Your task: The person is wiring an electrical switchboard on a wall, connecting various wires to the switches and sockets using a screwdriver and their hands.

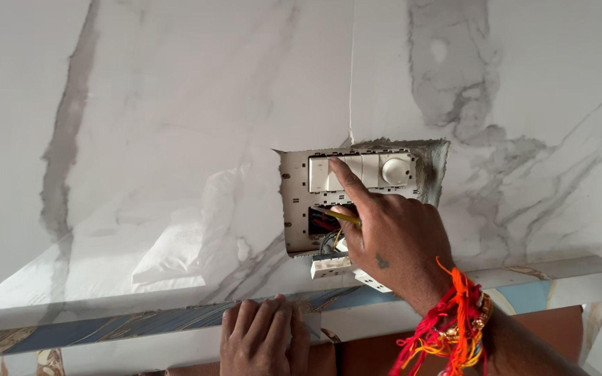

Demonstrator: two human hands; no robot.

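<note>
A white switch plate (364, 171) with rocker switches and a round dial (396, 170) sits in a cut-out of the marble wall. Below it the box is bare, with red and black wires (322, 221) showing. My right hand (391, 237) is raised to it, forefinger pressed on a switch, other fingers closed on a yellow-handled tool (343, 216) and white socket modules (332, 266) that hang loose under the box. Red and orange threads circle that wrist. My left hand (263, 338) lies flat, fingers together, on the ledge below.
A patterned blue and gold border strip (141, 322) runs along the wall under the box. A thin white cord (351, 69) hangs down the wall to the cut-out. Brown surface (559, 327) lies below the ledge at the right.
</note>
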